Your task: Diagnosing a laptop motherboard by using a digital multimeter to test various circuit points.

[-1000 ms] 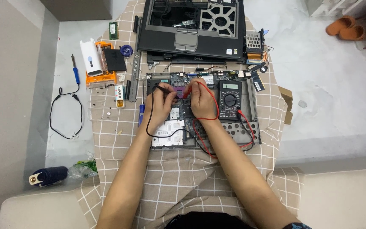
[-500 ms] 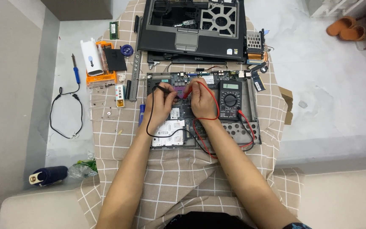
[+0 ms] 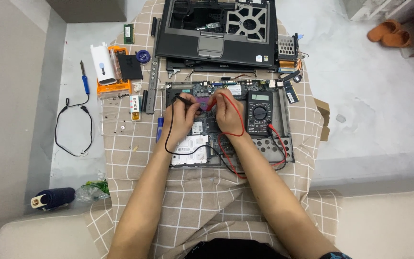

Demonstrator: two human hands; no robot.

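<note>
nothing has shifted over the last second: left hand (image 3: 182,114) stays pinched on the black probe (image 3: 184,99), right hand (image 3: 228,111) on the red probe (image 3: 210,106), both pressed to the motherboard (image 3: 207,125) mid-cloth, so the reading is holding steady.

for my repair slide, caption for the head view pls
Two hands, left and right, press meter probes onto a laptop board beside a multimeter.
</note>
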